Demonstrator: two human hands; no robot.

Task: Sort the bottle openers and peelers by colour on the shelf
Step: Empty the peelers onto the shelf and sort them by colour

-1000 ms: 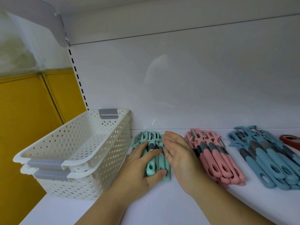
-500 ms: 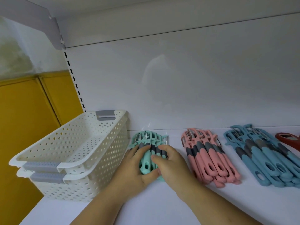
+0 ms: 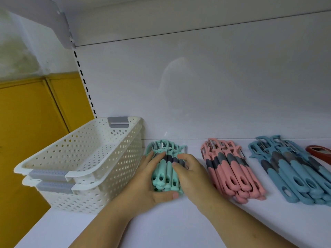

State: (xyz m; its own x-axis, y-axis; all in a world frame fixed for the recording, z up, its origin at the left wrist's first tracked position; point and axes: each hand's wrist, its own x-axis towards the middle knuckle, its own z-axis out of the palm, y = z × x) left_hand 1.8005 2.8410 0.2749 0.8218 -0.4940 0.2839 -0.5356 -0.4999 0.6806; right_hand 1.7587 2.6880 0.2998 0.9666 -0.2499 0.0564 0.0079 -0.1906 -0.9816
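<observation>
The left hand [image 3: 145, 183] and the right hand [image 3: 194, 176] clasp the mint-green peelers [image 3: 165, 173] from both sides, with the fingers curled on the pile. On the shelf [image 3: 161, 228], at 3 o'clock from it, lie the pink peelers [image 3: 232, 173], farther the blue peelers [image 3: 293, 176] and a red bottle opener [image 3: 320, 153]. Two nested white baskets [image 3: 80, 158] stand at 9 o'clock.

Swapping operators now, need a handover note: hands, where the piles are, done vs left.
Left hand: cups the left side of the mint-green pile, thumb round its near ends.
Right hand: fingers curled over the same pile's right side.
On the shelf, left to right: two stacked white baskets with no tools visible in the upper one, mint-green pile, pink pile, blue pile, and a red item cut off by the frame.
Done: three colour piles lie side by side.
Left: probably release the mint-green pile once it is square, then check the red item.
</observation>
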